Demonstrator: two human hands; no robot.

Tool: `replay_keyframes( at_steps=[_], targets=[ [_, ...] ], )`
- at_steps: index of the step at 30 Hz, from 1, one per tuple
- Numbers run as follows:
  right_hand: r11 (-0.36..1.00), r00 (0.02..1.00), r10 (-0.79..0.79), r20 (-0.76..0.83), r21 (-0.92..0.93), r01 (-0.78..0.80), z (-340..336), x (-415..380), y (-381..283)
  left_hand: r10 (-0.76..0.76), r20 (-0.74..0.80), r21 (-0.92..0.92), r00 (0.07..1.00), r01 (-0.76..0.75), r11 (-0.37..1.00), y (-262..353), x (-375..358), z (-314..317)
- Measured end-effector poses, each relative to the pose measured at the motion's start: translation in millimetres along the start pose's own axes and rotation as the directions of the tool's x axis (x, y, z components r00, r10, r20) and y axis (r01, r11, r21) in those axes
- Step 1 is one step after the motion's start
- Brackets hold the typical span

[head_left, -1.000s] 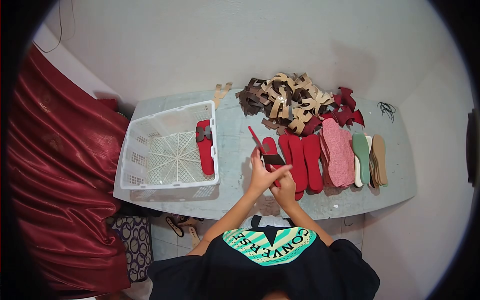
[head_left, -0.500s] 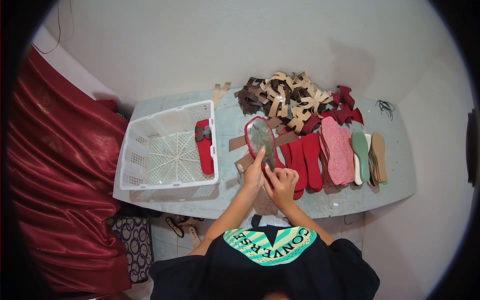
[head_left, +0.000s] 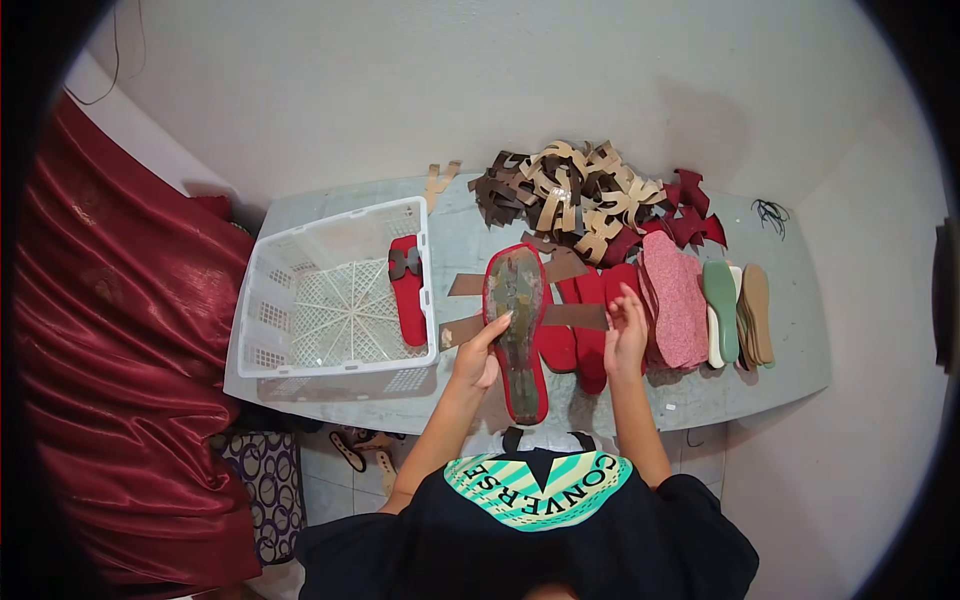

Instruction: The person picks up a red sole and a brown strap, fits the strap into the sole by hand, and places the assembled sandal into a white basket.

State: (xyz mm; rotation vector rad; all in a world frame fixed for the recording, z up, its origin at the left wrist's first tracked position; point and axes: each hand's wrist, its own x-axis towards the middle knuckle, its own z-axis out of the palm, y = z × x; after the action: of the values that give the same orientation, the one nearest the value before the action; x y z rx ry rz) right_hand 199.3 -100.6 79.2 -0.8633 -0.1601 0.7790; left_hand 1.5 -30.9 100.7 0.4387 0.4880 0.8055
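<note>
My left hand [head_left: 477,360] grips a red-edged sandal sole [head_left: 521,385] by its left side, thumb pressed on the underside. That underside faces up and looks grey-green and smeared. Brown strap ends stick out on both sides of the sole, one of them a right-hand strap [head_left: 575,316]. Beside that strap's tip is my right hand [head_left: 626,340], fingers raised and apart; whether it touches the strap is hard to tell. Red soles [head_left: 592,350] lie on the table behind the held one.
A white plastic basket [head_left: 432,300] on the left holds a red sole with a dark strap [head_left: 408,300]. Brown, tan and dark red strap pieces [head_left: 565,195] are heaped at the back of the table [head_left: 790,340]. Pink [head_left: 675,300], green [head_left: 720,300] and tan soles [head_left: 757,310] stand rightward.
The sole has turned more upright and come nearer me, its straps now spread sideways. My right hand has left the sole and moved right. My left hand has shifted left.
</note>
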Motion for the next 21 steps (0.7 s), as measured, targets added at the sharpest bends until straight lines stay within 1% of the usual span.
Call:
replay_keyframes(
  at_steps=[1,2,3,4,5,6,8,9,11,12,14,17,21],
  targets=[
    [1.000,1.000,0.001,0.001,-0.001,-0.001,-0.8,3.6,0.8,-0.070,0.023,-0.032,0.997,0.071,0.997,0.8,-4.1,-0.2],
    [0.990,0.976,0.136,0.170,0.014,-0.140,-1.1,6.8,1.7,-0.092,0.031,-0.010,0.995,0.092,0.996,1.0,-8.5,0.9],
    [0.960,0.906,0.261,0.332,0.004,-0.278,0.0,6.6,1.0,-0.093,0.029,-0.011,0.995,0.093,0.996,0.5,-13.1,2.2],
    [0.934,0.842,0.346,0.414,-0.062,-0.353,0.2,5.2,-0.2,-0.140,0.042,-0.001,0.989,0.140,0.990,-0.6,-17.4,3.6],
    [0.934,0.844,0.346,0.410,-0.063,-0.353,2.5,3.0,1.8,-0.188,0.055,0.010,0.981,0.188,0.982,-1.7,-21.2,6.1],
    [0.942,0.836,0.311,0.453,-0.033,-0.333,17.0,-4.2,2.1,-0.169,0.083,0.014,0.982,0.169,0.986,-3.1,-24.4,11.2],
    [0.955,0.802,0.237,0.548,0.019,-0.296,34.4,-12.4,1.8,-0.165,0.062,0.025,0.984,0.164,0.986,-7.5,-24.8,11.5],
    [0.954,0.799,0.240,0.550,0.019,-0.300,32.5,-11.1,4.2,-0.157,0.041,0.038,0.987,0.155,0.987,-8.1,-25.3,10.8],
    [0.953,0.795,0.303,0.526,-0.150,-0.263,26.7,-6.3,8.3,-0.172,0.024,0.040,0.985,0.171,0.984,-4.9,-27.2,11.4],
    [0.952,0.793,0.306,0.527,-0.153,-0.266,25.8,-5.4,7.7,-0.192,0.012,0.044,0.981,0.191,0.981,-3.9,-27.8,11.4],
    [0.934,0.760,0.356,0.544,-0.185,-0.306,23.9,-5.2,7.0,-0.184,0.003,0.034,0.983,0.183,0.982,-5.1,-27.9,8.3],
    [0.929,0.735,0.371,0.567,-0.226,-0.294,29.0,-11.3,-2.8,-0.182,-0.014,0.021,0.983,0.182,0.983,-8.1,-26.9,2.7],
    [0.927,0.719,0.372,0.587,-0.200,-0.316,22.8,-9.9,-1.0,-0.173,-0.010,0.008,0.985,0.173,0.985,-8.7,-24.8,1.3]
  ],
)
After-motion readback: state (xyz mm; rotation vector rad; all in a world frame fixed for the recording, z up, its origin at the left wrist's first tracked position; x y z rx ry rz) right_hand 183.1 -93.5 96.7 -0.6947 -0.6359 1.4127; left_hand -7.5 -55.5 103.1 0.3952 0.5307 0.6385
